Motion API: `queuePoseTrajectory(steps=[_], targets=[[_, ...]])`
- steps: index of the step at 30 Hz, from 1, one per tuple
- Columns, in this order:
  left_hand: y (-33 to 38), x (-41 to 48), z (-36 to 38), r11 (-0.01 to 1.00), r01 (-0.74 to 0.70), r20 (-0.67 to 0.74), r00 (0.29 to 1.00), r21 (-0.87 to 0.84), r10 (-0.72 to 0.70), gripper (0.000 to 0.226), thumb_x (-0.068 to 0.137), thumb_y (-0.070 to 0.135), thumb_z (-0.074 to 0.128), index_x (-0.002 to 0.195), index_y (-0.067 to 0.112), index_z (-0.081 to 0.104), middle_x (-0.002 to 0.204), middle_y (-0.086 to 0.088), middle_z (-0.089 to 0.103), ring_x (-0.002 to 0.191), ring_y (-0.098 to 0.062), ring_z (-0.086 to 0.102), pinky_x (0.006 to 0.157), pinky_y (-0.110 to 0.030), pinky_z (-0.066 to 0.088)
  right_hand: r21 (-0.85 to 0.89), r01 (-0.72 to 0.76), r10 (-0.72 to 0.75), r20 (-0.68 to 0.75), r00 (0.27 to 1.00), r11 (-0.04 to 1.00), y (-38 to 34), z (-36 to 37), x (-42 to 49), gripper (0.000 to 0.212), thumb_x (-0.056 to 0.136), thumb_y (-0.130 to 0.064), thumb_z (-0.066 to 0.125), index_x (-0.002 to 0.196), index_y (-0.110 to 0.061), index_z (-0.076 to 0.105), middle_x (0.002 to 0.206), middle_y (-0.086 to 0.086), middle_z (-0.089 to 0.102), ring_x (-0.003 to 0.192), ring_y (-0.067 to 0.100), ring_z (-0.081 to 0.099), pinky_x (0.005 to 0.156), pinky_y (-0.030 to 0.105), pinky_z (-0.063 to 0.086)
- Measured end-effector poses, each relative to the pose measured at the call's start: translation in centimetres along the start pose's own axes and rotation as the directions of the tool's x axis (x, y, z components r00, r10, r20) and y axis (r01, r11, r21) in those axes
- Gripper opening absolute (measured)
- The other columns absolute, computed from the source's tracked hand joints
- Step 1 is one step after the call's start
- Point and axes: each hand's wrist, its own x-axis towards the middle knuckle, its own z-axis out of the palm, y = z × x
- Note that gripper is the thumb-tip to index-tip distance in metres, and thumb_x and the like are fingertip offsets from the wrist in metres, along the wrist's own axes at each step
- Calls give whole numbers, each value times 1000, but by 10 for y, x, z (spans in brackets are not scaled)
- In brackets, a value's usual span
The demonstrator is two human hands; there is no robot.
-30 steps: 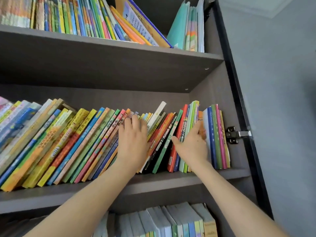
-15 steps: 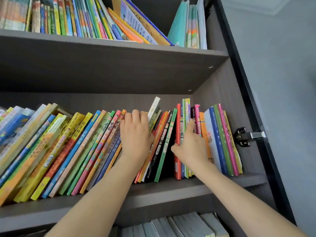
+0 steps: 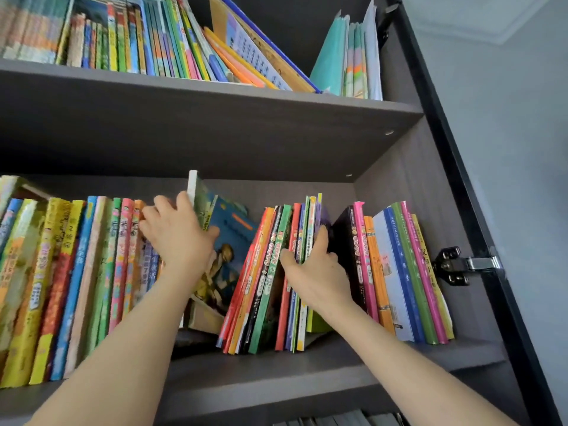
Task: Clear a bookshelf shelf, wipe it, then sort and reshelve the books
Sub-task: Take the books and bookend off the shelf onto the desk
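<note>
A dark grey shelf [image 3: 276,373] holds a long row of thin, colourful books. My left hand [image 3: 178,238] lies on the left row [image 3: 70,272], fingers hooked over the tops of a few books and thumb on a blue-covered book [image 3: 233,241] that leans to the left. My right hand [image 3: 313,269] grips a bundle of thin red, green and orange books [image 3: 267,287], with its thumb on a green spine and its fingers behind the bundle. A dark gap separates this bundle from the last books [image 3: 408,272], which stand against the right wall.
The shelf above is packed with leaning books [image 3: 153,41] and teal folders [image 3: 347,56]. A metal door hinge [image 3: 455,265] sticks out from the black cabinet side [image 3: 461,179]. Tops of more books [image 3: 353,419] show on the shelf below. A grey wall lies to the right.
The left row now stands more upright. A gap has opened in the middle and shows the blue cover. My right hand has pulled its bundle away from the right-hand books.
</note>
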Motion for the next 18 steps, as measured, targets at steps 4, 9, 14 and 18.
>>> queuePoseTrajectory(steps=[4, 9, 14, 18], targets=[[-15, -3, -8, 995, 36, 13, 999, 97, -37, 66, 77, 44, 73, 121, 2, 48, 128, -24, 44, 119, -40, 37, 95, -47, 30, -10, -9, 9, 62, 998, 1000, -4, 1, 1, 108, 81, -73, 48, 152, -21, -13, 152, 18, 28, 124, 30, 49, 76, 29, 38], [-18, -21, -16, 985, -39, 65, 997, 165, 29, 79, 78, 56, 67, 130, 3, 39, 134, -15, 47, 128, -36, 38, 99, -46, 32, 25, 92, -94, 135, 986, 995, -4, 8, 9, 132, 43, -85, 54, 150, -30, 2, 141, 6, 48, 120, 24, 54, 96, 42, 49], [-13, -42, -22, 995, -69, 105, 993, 65, 62, 59, 86, 39, 62, 127, 3, 40, 124, -16, 48, 114, -30, 43, 91, -33, 33, -56, 143, -136, 112, 984, 988, -22, 30, 4, 99, 74, -54, 68, 148, -27, 8, 135, 9, 49, 118, 30, 53, 94, 46, 49], [-12, -50, -28, 996, 74, 164, 984, -52, -64, 52, 88, 32, 61, 126, 4, 40, 118, -20, 46, 107, -31, 45, 72, -28, 33, -47, 90, -85, 98, 992, 995, -35, 41, 6, 103, 76, -72, 57, 150, -23, 6, 143, 14, 40, 126, 32, 45, 97, 42, 45]])
